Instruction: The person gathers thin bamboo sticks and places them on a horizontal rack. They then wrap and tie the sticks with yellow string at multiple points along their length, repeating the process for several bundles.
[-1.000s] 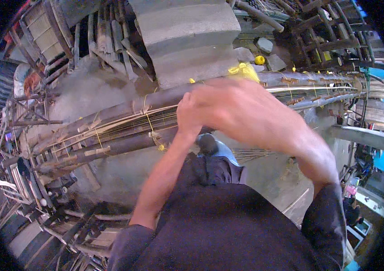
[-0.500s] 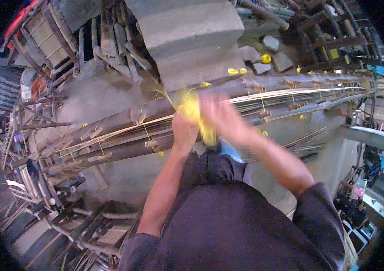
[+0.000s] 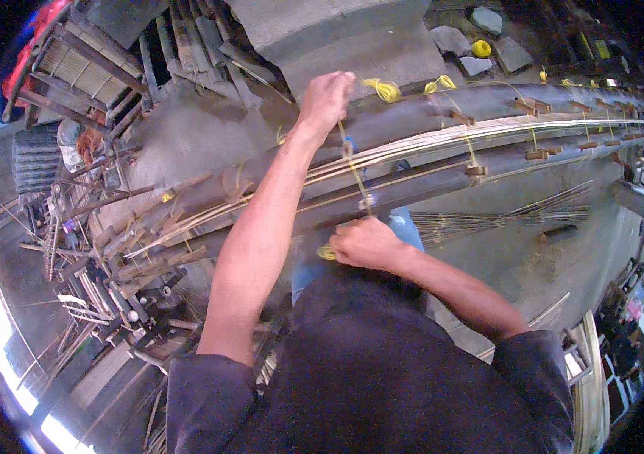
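Nearest my camera, the right hand [image 3: 369,244] is clenched on yellow cord [image 3: 357,177], yellow loops [image 3: 326,252] poking out beside it. The cord crosses over the near pole [image 3: 420,179] and the long pale strips [image 3: 405,144] toward the far pole [image 3: 405,116], where I see the left hand [image 3: 327,98] closed on it, higher and well apart; I judge this spread keeps the cord taut. Small wooden pegs [image 3: 476,171] sit on the poles where other cords cross, probably to anchor them. Past the far pole lies a yellow bundle [image 3: 382,90], and farther, a yellow ball [image 3: 481,48] among grey stones [image 3: 515,54].
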`<action>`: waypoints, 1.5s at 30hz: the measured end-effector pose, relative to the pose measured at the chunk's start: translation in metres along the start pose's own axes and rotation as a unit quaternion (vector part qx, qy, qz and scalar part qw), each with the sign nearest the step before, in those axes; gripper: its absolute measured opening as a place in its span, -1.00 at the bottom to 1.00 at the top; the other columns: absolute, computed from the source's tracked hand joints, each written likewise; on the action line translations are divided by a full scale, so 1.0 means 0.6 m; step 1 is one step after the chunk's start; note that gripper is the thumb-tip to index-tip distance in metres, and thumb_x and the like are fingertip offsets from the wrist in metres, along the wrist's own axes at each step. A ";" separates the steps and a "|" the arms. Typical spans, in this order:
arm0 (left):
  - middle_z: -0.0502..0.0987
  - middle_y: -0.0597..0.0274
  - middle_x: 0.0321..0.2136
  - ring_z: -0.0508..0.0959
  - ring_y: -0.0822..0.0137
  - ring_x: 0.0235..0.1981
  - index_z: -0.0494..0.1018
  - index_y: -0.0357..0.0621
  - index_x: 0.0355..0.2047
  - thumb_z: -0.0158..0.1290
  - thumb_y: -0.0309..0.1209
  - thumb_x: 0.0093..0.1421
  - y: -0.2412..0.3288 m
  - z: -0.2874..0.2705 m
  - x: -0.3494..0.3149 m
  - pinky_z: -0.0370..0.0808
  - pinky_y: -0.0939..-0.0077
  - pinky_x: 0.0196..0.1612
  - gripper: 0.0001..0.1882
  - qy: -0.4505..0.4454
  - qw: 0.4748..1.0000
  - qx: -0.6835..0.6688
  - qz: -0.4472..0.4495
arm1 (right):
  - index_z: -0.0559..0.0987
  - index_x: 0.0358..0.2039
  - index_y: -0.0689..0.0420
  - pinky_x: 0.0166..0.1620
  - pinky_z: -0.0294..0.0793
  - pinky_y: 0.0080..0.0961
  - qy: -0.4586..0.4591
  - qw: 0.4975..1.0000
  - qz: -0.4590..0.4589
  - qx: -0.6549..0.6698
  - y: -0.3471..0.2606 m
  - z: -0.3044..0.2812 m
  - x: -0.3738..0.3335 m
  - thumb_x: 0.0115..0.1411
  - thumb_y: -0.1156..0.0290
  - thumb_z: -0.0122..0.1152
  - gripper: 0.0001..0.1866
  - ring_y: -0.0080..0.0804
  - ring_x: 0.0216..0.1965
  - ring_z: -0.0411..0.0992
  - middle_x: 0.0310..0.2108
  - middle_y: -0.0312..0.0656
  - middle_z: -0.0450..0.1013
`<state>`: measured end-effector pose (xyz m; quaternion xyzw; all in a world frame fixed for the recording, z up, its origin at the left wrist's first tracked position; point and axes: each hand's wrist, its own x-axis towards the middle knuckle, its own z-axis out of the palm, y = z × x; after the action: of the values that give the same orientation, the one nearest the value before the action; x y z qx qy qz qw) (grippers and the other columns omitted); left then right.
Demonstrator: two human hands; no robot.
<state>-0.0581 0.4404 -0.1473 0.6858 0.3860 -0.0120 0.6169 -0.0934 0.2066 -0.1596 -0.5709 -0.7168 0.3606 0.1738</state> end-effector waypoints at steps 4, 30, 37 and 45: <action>0.56 0.04 -0.22 0.56 0.21 -0.20 0.55 -0.22 -0.14 -0.07 -0.09 0.32 -0.008 -0.150 -0.041 0.47 0.36 -0.15 -0.57 0.066 0.913 0.336 0.223 | 0.42 0.08 0.16 0.06 0.43 -0.34 0.097 0.992 -0.012 0.080 -0.079 -0.028 -0.044 0.01 0.41 0.24 -0.45 -0.19 -0.01 0.42 -0.06 -0.08 0.44; 0.52 -0.01 -0.20 0.52 0.12 -0.19 0.50 -0.24 -0.30 0.07 -0.39 0.23 -0.281 -0.187 -0.331 0.49 0.22 -0.14 -0.84 0.282 0.832 0.374 0.298 | 0.65 -0.26 0.12 -0.30 0.56 -0.28 0.142 0.931 0.323 -0.095 -0.006 -0.023 0.478 0.00 0.17 0.17 -0.64 -0.16 -0.32 0.58 -0.30 -0.05 0.59; 0.57 0.07 -0.33 0.51 0.01 -0.22 0.57 -0.11 -0.30 0.20 -0.34 0.09 -0.293 -0.192 -0.315 0.46 0.17 -0.17 -0.81 0.335 0.808 0.273 0.400 | 0.68 -0.47 0.10 -0.27 0.58 -0.14 0.270 0.889 0.368 0.019 -0.001 -0.032 0.482 0.02 0.22 0.15 -0.75 -0.08 -0.32 0.59 -0.38 -0.09 0.60; 0.50 0.23 -0.43 0.45 0.13 -0.36 0.55 -0.06 -0.38 0.19 -0.40 0.10 -0.221 -0.160 -0.352 0.42 0.28 -0.27 -0.92 0.311 0.846 0.306 0.307 | 0.53 -0.23 0.14 -0.35 0.46 -0.29 0.164 0.969 -0.095 0.158 -0.261 -0.019 0.172 0.19 0.32 0.10 -0.80 -0.25 -0.38 0.50 -0.42 -0.05 0.48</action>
<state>-0.3227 0.4062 -0.1315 0.8913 0.3037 0.2741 0.1953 -0.2237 0.2938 -0.0567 -0.5169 -0.6633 0.3526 0.4105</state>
